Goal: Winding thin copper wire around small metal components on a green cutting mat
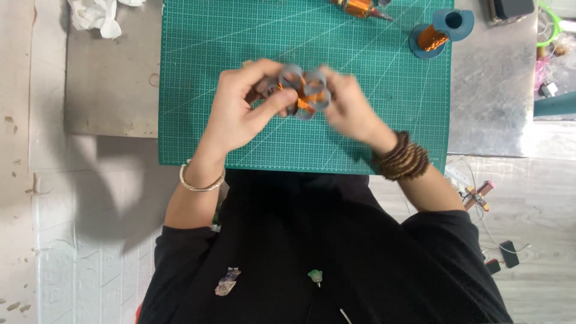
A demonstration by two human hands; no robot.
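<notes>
Nearest the camera, the person's black top [312, 252] filled the lower middle of the view, hiding whatever lay under it; two small scraps on it, one purplish [227, 282] and one green [315, 276], were too small to identify. Both forearms rose from it, the left with a thin silver bangle [201, 183], the right with a stack of brown bead bracelets [407, 157]. The hands met over the near half of the green cutting mat [192, 90]. The left hand [243, 108] and right hand [348, 108] were both closed on a grey ringed piece wound with orange copper wire [303, 91], held just above the mat near its middle. The left thumb crossed the front of it; the right hand was blurred, so its finger placement could not be made out, and the piece's exact form was smeared too. At the mat's far right corner a blue spool of copper wire [441, 31] lay on its side, and another copper-wound part [360, 7] was cut off by the far edge. Beyond the mat's far left corner lay crumpled white tissue [95, 15] on the grey table [108, 84]. To the right, small wired parts [480, 197] sat on the pale floor, indistinct.
</notes>
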